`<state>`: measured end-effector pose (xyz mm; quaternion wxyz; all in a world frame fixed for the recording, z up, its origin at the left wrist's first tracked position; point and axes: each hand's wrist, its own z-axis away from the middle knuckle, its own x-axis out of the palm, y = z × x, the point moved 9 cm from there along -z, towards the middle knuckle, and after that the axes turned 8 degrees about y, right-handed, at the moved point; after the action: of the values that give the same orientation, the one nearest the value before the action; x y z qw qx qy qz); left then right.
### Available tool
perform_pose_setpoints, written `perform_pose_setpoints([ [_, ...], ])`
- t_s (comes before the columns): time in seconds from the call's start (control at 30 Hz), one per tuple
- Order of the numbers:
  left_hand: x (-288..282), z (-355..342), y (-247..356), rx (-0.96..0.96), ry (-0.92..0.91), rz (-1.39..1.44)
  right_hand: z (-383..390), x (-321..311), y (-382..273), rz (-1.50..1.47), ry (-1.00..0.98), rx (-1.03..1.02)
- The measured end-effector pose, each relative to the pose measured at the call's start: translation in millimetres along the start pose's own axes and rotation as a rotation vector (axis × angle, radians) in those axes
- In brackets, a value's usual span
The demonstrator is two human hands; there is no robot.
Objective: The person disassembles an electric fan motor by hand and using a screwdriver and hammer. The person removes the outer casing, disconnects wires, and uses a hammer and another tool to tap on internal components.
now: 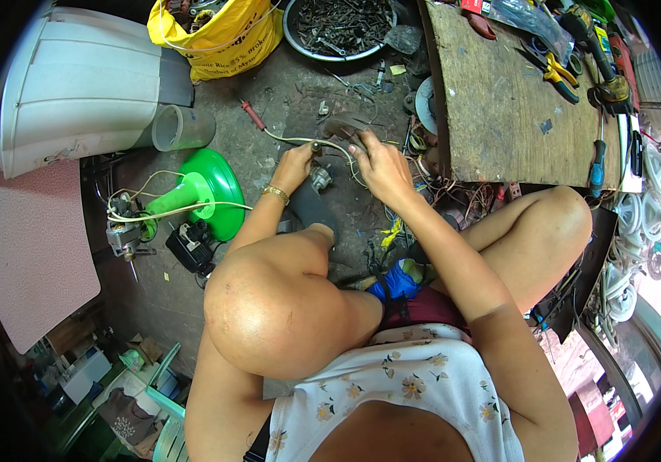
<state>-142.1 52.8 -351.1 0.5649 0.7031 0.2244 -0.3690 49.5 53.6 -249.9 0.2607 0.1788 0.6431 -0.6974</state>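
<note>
My left hand (293,168), with a gold bracelet at its wrist, is closed low over the floor. A small dark round-ended piece (316,146) shows at its fingertips; its kind is unclear. My right hand (383,168) is closed beside it. At its fingertips is a dark brownish tool (343,126), smeared by motion, so its kind cannot be told. A pale cord (300,139) runs between the hands from a soldering iron with a red handle (252,115). Just below the left hand's fingers lies a small silvery metal part (320,179).
A wooden board (515,115) at the right bears pliers (558,77), a screwdriver (597,165) and a power drill (604,58). Far off stand a basin (300,46) of screws and a yellow bag (227,46). A green stand (219,192) and a small motor (123,227) lie left. Tangled wires (477,196) lie right.
</note>
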Motion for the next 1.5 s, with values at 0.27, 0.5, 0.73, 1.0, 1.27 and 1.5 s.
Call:
perform_pose_setpoints([
  [0.27, 1, -1, -7, 0.001, -0.033, 0.011, 1, 1, -4, 0.031, -0.034, -0.021],
  [0.5, -5, -1, -1, -0.028, -0.032, 0.015, -1, 5, -9, 0.054, -0.082, -0.023],
  [0.73, -8, -2, -4, -0.036, -0.014, 0.015, -2, 7, -9, 0.036, -0.050, -0.047],
  [1.0, -9, -4, -14, -0.144, 0.022, 0.140, -4, 5, 1, 0.029, -0.017, -0.028],
  [1.27, -5, 2, -13, -0.077, 0.019, 0.062, -2, 3, -4, 0.030, -0.022, -0.013],
  [1.5, -2, 2, -15, -0.099, 0.009, 0.076, -2, 6, 1, 0.033, -0.054, 0.006],
])
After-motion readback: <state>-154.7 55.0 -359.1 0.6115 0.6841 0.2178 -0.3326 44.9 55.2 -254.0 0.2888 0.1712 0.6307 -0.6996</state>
